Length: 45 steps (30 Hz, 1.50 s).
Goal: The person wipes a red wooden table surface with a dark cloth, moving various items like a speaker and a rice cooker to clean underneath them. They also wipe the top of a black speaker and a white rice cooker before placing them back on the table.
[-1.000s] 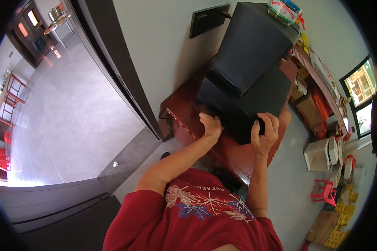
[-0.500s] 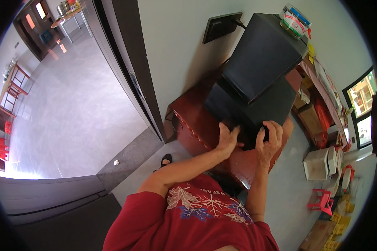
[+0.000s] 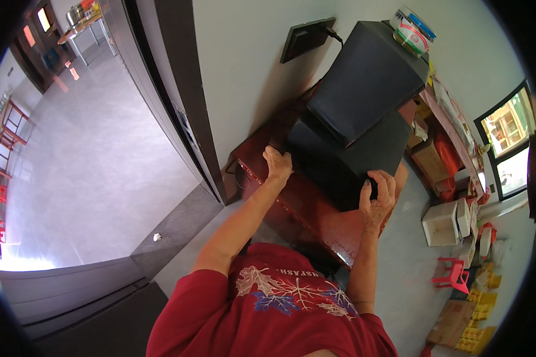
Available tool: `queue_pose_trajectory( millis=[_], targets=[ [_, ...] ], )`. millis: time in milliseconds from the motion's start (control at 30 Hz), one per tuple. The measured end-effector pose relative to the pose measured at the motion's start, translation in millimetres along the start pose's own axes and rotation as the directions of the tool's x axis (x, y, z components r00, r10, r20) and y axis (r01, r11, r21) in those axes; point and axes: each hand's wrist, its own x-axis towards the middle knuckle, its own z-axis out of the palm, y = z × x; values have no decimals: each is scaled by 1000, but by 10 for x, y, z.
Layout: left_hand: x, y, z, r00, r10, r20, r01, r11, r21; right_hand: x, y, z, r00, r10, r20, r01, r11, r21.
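A low, flat black box [image 3: 339,169] lies on a glossy reddish-brown cabinet [image 3: 307,202]. On top of it stands a taller black box-shaped case [image 3: 363,77]. My left hand [image 3: 278,163] is at the left end of the low box, over the cabinet top. Its fingers are curled, and what they hold, if anything, is hidden. At the box's front right corner, my right hand [image 3: 377,195] bends its fingers round the edge, the thumb pressing on the near side.
A jar [image 3: 412,38] with a colourful label sits on the tall case. A dark socket plate [image 3: 307,40] with a plugged-in cord is on the wall. Right of the cabinet are a white foam box [image 3: 441,225] and a pink stool [image 3: 452,273]. A doorway frame [image 3: 187,101] stands at left.
My left hand has moved left and away, from the low box's front face to its left end. The right hand stays at the front right corner. The view has shifted slightly.
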Motion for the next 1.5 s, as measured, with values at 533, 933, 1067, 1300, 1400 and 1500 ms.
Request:
queue_pose_trajectory(
  millis=[533,933,1067,1300,1400,1500],
  targets=[
    [-241,884,-406,710,664,234,-634,747,-199,-2,-80,66,998,63,1,-62,996,-61],
    [337,220,-535,808,448,382,-498,866,37,98,-213,47,994,105,-41,-109,988,-105],
    [221,0,-551,810,474,345,-552,815,175,68,-146,55,992,99,-73,-107,988,-110],
    [-616,543,-451,368,857,360,-927,370,68,88,-166,16,992,83,-97,-92,991,-92],
    [-727,1072,-215,52,990,131,-996,42,75,86,-157,-4,991,85,-108,-93,993,-74],
    [-753,1516,74,47,996,81,-993,38,111,66,-151,-24,992,86,-96,-93,993,-71]
  ],
)
